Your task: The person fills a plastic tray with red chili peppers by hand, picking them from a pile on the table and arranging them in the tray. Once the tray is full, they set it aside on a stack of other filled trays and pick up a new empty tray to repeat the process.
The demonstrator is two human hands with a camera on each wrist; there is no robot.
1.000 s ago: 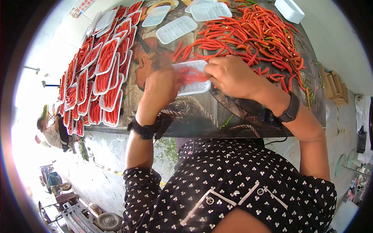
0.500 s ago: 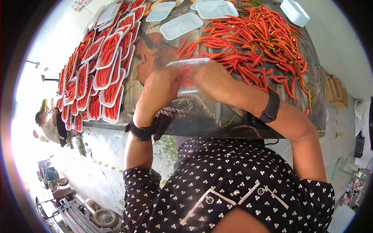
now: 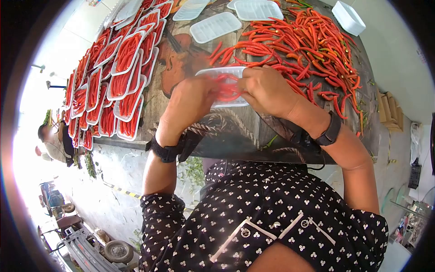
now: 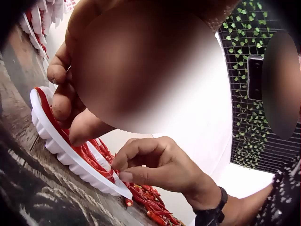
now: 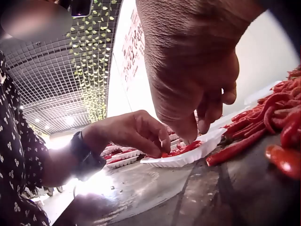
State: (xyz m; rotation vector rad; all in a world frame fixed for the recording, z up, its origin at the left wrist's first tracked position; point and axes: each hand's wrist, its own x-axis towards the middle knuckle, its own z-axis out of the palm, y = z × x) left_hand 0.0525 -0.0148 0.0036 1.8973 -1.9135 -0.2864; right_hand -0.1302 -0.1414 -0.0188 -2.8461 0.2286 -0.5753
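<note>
A white ribbed plastic tray lies on the table under both hands, with a small bunch of red chili peppers in it. At the tray's left end my left hand holds the chilies with curled fingers; its thumb lies along them in the left wrist view. My right hand is at the right end, thumb and index finger pinching the chili tips. In the right wrist view its fingertips reach down to the chilies inside the tray. The palms hide part of the bunch.
Stacked trays filled with chilies cover the table's left side. A large loose heap of red chilies spreads at the right. Several bare trays lie at the back, and a nested tray stack stands at the far right corner.
My right hand moved left over the tray, then back to its right end. My left hand stayed at the left end. The chilies lie more gathered in the tray.
</note>
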